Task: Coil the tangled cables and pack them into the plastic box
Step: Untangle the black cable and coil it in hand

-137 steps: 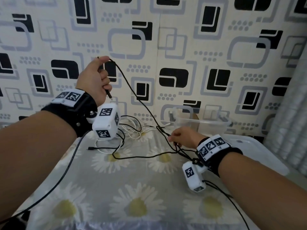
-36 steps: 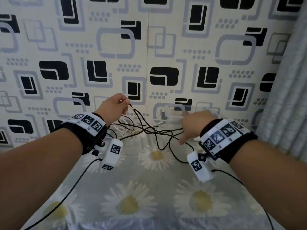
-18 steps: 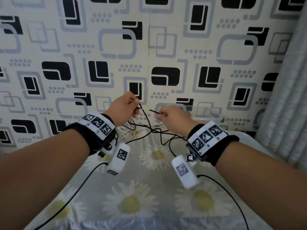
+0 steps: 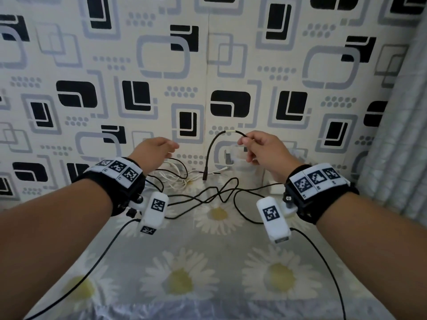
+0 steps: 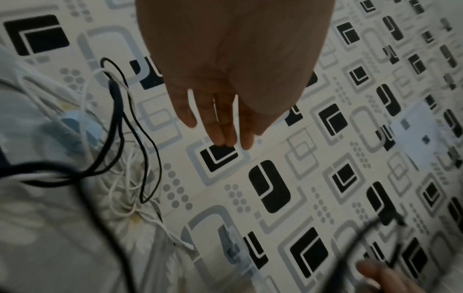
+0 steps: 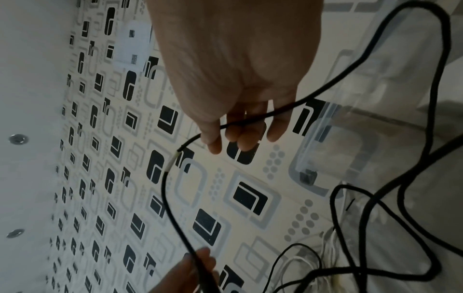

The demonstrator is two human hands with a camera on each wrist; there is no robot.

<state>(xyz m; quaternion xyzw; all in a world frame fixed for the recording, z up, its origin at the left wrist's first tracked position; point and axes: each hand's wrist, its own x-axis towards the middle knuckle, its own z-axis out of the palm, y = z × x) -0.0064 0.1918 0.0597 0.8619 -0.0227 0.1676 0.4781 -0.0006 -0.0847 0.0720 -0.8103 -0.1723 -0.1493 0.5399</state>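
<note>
My right hand (image 4: 244, 140) pinches a black cable (image 4: 209, 155) between thumb and forefinger, close to its plug end. From the pinch the cable arcs left past a pale band (image 4: 228, 131) and hangs down to its plug (image 4: 205, 178). The rest of it lies tangled on the cloth (image 4: 221, 195). In the right wrist view the same black cable (image 6: 170, 198) crosses my right hand's fingers (image 6: 278, 126). My left hand (image 4: 171, 147) hovers to the left, fingers straight, holding nothing; its fingers (image 5: 220, 126) are bare. White cables (image 4: 176, 180) lie under it. The clear plastic box (image 4: 240, 166) stands behind my right hand.
A daisy-print cloth (image 4: 184, 262) covers the table, which ends against the patterned wall (image 4: 208, 65). A grey curtain (image 4: 397, 135) hangs at the right. Black leads (image 4: 97, 266) from the wrist cameras trail over the near cloth.
My left hand has let go of the black cable and drawn away to the left. The right hand keeps the cable end and has lifted it up and to the right.
</note>
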